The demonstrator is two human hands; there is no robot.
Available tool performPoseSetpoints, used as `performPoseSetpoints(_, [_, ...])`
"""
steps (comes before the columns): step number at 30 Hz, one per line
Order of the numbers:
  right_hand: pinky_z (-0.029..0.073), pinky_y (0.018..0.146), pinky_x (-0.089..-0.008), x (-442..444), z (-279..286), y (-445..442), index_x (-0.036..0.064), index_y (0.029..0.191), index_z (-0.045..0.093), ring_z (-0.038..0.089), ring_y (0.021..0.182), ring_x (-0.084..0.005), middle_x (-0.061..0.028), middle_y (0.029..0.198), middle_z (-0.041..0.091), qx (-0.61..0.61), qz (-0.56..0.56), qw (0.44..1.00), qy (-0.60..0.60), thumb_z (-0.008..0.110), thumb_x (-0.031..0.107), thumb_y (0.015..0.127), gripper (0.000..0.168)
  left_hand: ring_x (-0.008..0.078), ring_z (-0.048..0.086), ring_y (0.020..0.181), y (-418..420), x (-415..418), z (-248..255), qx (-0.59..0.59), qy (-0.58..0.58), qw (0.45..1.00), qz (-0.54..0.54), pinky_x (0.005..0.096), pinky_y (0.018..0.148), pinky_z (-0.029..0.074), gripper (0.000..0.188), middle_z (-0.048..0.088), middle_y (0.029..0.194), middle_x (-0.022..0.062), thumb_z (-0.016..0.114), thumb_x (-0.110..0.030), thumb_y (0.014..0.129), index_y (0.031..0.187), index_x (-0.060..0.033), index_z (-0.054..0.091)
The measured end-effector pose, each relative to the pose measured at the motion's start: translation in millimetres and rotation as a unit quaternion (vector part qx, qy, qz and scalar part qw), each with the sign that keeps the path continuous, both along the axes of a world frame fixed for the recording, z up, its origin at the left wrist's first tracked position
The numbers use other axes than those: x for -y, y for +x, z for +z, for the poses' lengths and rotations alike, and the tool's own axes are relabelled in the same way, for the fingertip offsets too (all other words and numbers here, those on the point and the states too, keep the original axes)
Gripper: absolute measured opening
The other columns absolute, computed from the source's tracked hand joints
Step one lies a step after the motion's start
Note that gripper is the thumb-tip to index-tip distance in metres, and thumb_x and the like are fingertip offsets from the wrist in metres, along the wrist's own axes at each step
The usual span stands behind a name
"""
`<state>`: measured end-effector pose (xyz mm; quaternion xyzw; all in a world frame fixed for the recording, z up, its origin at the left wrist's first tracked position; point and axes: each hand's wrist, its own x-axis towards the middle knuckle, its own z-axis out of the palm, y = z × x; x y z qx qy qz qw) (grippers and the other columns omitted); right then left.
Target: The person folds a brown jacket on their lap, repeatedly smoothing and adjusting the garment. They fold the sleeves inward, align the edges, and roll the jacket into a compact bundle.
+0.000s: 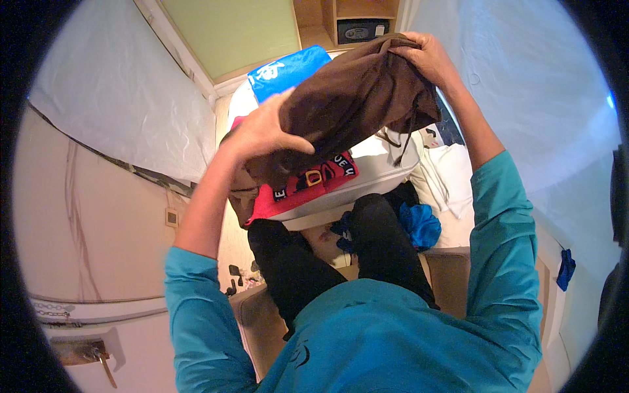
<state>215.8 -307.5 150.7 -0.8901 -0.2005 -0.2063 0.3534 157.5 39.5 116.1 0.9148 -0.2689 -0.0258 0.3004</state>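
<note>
A brown drawstring garment (339,93) is held up in loose folds, its cord dangling at the right. My right hand (426,56) pinches its upper right edge between thumb and fingers. Against its left part lies my left hand (268,125), thumb and fingers spread wide; some fingertips are blurred. Part of the cloth droops past my left wrist over the edge of a white table (388,164). Beneath the garment is a red cloth (314,184) with a printed yellow buckle and lettering. A folded blue cloth (290,71) with white writing lies on the far side of the table.
Crumpled blue fabric (420,226) lies beside my right knee, with white cloth (444,177) beyond it. A wooden shelf holds a black safe (362,31). The tan seat (260,314) is under me. A door handle (100,353) juts out at lower left.
</note>
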Motion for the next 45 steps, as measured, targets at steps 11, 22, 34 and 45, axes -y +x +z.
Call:
performPoseSetpoints(11, [0.049, 0.076, -0.0369, 14.1, 37.2, -28.6, 0.004, 0.097, 0.065, 0.062, 0.079, -0.0279, -0.0127, 0.084, 0.066, 0.003, 0.051, 0.987, -0.154, 0.074, 0.021, 0.080, 0.026, 0.0299, 0.064, 0.109, 41.6, -18.9, -83.6, -0.125, -0.008, 0.991, 0.041, 0.0387, 0.097, 0.048, 0.064, 0.067, 0.117, 0.0183, 0.083, -0.024, 0.066, 0.124, -0.0037, 0.061])
performPoseSetpoints(22, [0.052, 0.073, -0.0452, -24.7, -38.2, 41.1, 0.009, 0.106, 0.054, 0.061, 0.092, -0.0370, -0.0140, 0.102, 0.056, 0.251, -0.081, 0.949, -0.171, 0.066, 0.008, 0.080, 0.029, 0.0334, 0.065, 0.092, 45.8, -58.7, 66.7, 0.453, 0.130, 0.818, 0.331, 0.0453, 0.072, 0.054, 0.044, 0.061, 0.106, 0.0042, 0.067, -0.006, 0.076, 0.115, -0.0232, 0.058])
performPoseSetpoints(34, [0.050, 0.058, -0.0446, -14.8, -150.4, -20.8, 0.011, 0.098, 0.053, 0.062, 0.071, -0.0345, -0.0133, 0.092, 0.052, 0.265, -0.228, 0.927, -0.136, 0.061, -0.001, 0.075, 0.027, 0.0312, 0.060, 0.064, -36.9, -27.6, -73.5, 0.403, 0.265, 0.863, 0.152, 0.0418, 0.057, 0.050, 0.063, 0.054, 0.108, 0.0143, 0.069, -0.003, 0.068, 0.128, -0.0181, 0.055])
performPoseSetpoints(45, [0.049, 0.065, -0.0449, -22.9, -253.2, -117.7, 0.009, 0.101, 0.054, 0.061, 0.079, -0.0351, -0.0115, 0.097, 0.050, 0.099, -0.230, 0.963, -0.094, 0.061, -0.005, 0.072, 0.033, 0.0221, 0.056, 0.065, -105.2, -29.3, -96.0, 0.320, 0.213, 0.922, -0.048, 0.0343, 0.065, 0.043, 0.033, 0.048, 0.079, 0.0069, 0.063, -0.002, 0.072, 0.104, -0.0087, 0.061])
